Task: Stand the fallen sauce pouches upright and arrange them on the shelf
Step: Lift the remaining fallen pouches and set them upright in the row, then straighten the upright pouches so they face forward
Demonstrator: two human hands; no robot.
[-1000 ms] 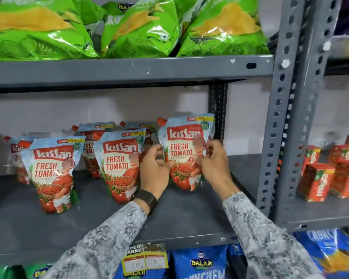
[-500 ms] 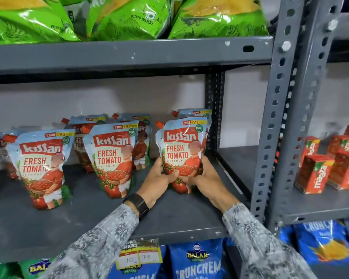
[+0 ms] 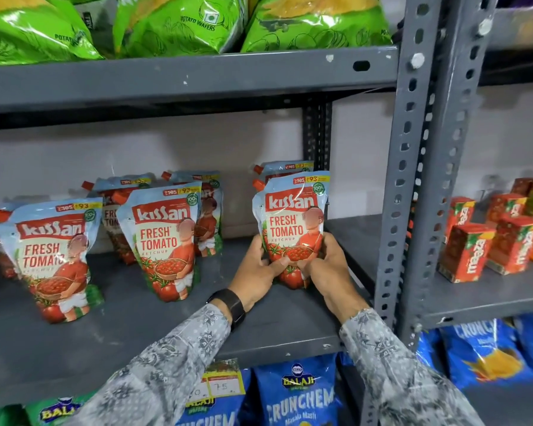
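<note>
**Clerk:** Head view, item one: held ketchup pouch [image 3: 293, 222], upright at the right end of the middle shelf [image 3: 154, 330], just beside the rear upright. Status?

**Checker:** Left hand [image 3: 256, 269] and right hand [image 3: 326, 265] both clasp its lower half, grip pinching the pouch from either side, thumbs on the printed front. Base appears to touch the shelf. A second pouch [image 3: 285, 167] stands directly behind it, only its top showing.

**Clerk:** Item two: remaining stock.

**Checker:** Centre pouch [image 3: 163, 241] and left pouch [image 3: 54, 256] stand in front, leaning a little; more pouches stand behind them. None seen lying flat.

**Clerk:** Step in hand?

**Checker:** By my reading, settling the right-hand pouch into the front row. Next move calls for easing both hands off slowly so the soft base sits flat, then straightening the two leaning ones so the row reads evenly.

**Clerk:** Surrounding entries?

**Checker:** Green wafer bags [image 3: 179, 23] above, blue snack bags [image 3: 299, 392] below, small juice cartons [image 3: 474, 250] on the neighbouring rack.

**Clerk:** Not verifiable?

**Checker:** Rear pouches mostly covered by the front ones; the far-left one is cut off by the frame edge. The held pouch's bottom edge is hidden by the fingers. The price tag's left figure is blocked by a sleeve.
</note>
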